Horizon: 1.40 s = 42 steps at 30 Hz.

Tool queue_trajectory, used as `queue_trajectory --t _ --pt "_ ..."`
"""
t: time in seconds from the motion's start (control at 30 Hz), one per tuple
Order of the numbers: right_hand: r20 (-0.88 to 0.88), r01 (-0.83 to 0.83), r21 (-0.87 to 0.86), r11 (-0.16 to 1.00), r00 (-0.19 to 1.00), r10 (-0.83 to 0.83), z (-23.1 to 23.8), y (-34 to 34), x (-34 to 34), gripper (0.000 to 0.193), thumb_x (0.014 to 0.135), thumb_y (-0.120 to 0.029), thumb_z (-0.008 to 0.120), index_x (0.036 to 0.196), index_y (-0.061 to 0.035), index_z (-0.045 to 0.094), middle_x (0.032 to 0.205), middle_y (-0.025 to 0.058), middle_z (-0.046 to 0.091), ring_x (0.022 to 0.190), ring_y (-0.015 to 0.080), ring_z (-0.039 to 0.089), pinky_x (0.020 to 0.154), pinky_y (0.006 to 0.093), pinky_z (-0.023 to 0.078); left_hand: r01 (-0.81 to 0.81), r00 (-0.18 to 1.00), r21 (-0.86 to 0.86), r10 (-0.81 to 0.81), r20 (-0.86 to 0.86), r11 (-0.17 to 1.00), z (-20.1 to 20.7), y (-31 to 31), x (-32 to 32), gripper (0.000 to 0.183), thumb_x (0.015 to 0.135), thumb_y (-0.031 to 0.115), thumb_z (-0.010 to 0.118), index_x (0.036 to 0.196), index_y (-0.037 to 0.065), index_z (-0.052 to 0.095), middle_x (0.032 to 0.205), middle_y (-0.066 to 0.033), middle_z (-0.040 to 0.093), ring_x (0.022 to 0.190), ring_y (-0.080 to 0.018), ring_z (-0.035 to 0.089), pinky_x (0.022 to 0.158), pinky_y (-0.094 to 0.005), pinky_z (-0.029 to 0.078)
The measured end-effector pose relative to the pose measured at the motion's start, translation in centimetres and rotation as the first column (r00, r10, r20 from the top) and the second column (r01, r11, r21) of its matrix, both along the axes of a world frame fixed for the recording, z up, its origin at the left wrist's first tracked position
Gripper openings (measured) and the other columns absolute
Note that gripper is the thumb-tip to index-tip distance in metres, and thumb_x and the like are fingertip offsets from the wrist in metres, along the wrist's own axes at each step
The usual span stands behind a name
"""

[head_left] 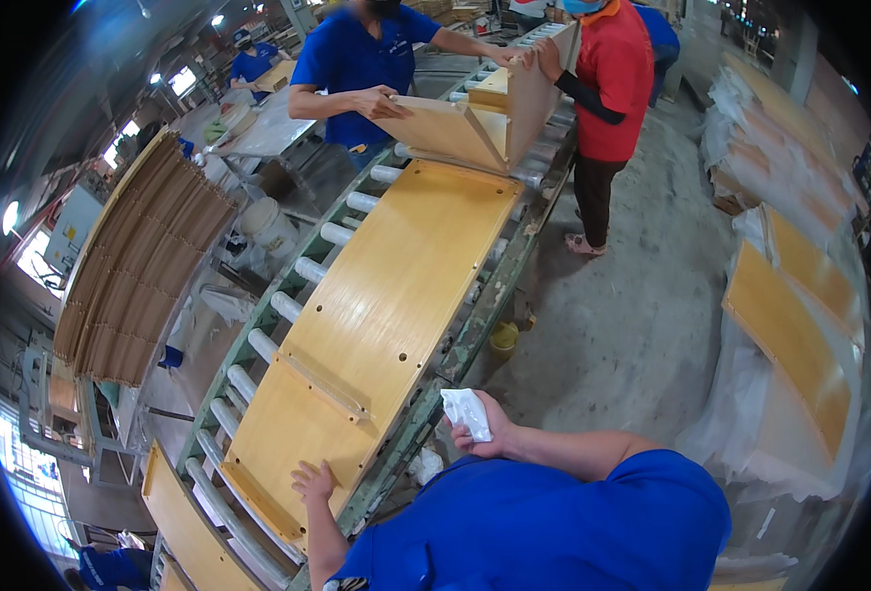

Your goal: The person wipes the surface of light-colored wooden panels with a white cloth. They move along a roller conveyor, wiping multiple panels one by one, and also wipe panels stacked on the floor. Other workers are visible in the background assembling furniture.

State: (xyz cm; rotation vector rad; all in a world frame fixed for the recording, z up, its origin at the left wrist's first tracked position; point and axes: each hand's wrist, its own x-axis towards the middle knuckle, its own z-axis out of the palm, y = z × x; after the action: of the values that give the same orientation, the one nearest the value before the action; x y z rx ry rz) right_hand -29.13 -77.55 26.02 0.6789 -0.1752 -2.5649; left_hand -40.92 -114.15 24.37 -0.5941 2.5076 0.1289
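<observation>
A long varnished wooden panel (386, 286) lies on the roller conveyor (288, 306) in front of me, with small holes along its edges. A narrow wooden strip (325, 387) crosses it, and another strip (258, 497) runs along its near end. My left hand (313, 482) rests on the panel near that end, fingers spread, holding nothing. Over the conveyor's right side, my right hand (486, 424) is closed around a crumpled white cloth (467, 414), held up off the panel.
Two co-workers, one in blue (356, 69) and one in red (614, 79), hold a wooden cabinet (494, 118) farther up the rollers. Stacked brown boards (140, 256) stand at left. Wrapped panels (790, 335) lean at right. A yellow bucket (504, 338) sits beside the conveyor.
</observation>
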Motion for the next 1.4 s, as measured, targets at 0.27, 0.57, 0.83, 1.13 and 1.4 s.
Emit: queue_trajectory --t 0.27,0.57,0.83,1.13,1.4 --pt "0.002 0.028 0.004 1.000 1.000 -0.028 0.0 0.3 0.6 0.049 0.085 -0.053 0.046 0.105 -0.0090 0.053 0.088 0.0076 0.054 0.059 0.0142 0.045 0.046 0.0254 0.033 0.026 0.999 -0.016 -0.025 0.031 1.000 0.0 -0.1 -0.5 0.100 0.076 0.079 0.033 0.147 0.020 -0.005 0.151 -0.0177 -0.014 0.138 -0.0426 -0.008 0.105 -0.0643 0.013" --pt "-0.003 0.066 0.044 0.997 0.998 -0.065 0.2 0.7 0.9 0.045 0.086 -0.050 0.047 0.106 -0.0102 0.054 0.088 0.0079 0.055 0.058 0.0147 0.045 0.046 0.0254 0.033 0.056 0.997 -0.016 -0.056 0.049 0.998 0.3 0.4 -0.4 0.104 0.075 0.080 0.033 0.147 0.015 -0.005 0.149 -0.0239 -0.013 0.136 -0.0489 -0.004 0.109 -0.0578 0.009" --pt "-0.007 0.031 0.010 0.999 0.999 -0.031 0.8 0.5 0.8 0.042 0.086 -0.048 0.047 0.101 -0.0094 0.056 0.086 0.0081 0.054 0.059 0.0150 0.046 0.045 0.0254 0.034 0.068 0.994 0.020 -0.069 0.079 0.997 0.9 0.2 -0.6 0.117 0.067 0.082 0.045 0.146 0.012 -0.007 0.149 -0.0260 -0.011 0.136 -0.0494 -0.005 0.110 -0.0556 0.008" --pt "-0.023 0.052 0.014 0.999 0.998 -0.051 0.5 0.8 0.9 0.042 0.086 -0.048 0.046 0.102 -0.0105 0.056 0.087 0.0085 0.054 0.059 0.0155 0.046 0.045 0.0255 0.034 0.087 0.990 0.028 -0.090 0.113 0.996 1.3 0.3 -0.6 0.124 0.063 0.082 0.051 0.146 0.011 -0.008 0.148 -0.0267 -0.012 0.136 -0.0484 -0.005 0.111 -0.0540 0.009" --pt "-0.028 0.062 0.016 0.998 0.998 -0.062 0.5 1.0 0.9 0.042 0.087 -0.048 0.046 0.102 -0.0105 0.056 0.085 0.0084 0.054 0.059 0.0155 0.046 0.045 0.0258 0.034 0.082 0.989 0.023 -0.084 0.121 0.996 1.3 0.4 -0.7 0.124 0.063 0.082 0.051 0.146 0.011 -0.008 0.148 -0.0270 -0.011 0.136 -0.0486 -0.004 0.111 -0.0542 0.009"
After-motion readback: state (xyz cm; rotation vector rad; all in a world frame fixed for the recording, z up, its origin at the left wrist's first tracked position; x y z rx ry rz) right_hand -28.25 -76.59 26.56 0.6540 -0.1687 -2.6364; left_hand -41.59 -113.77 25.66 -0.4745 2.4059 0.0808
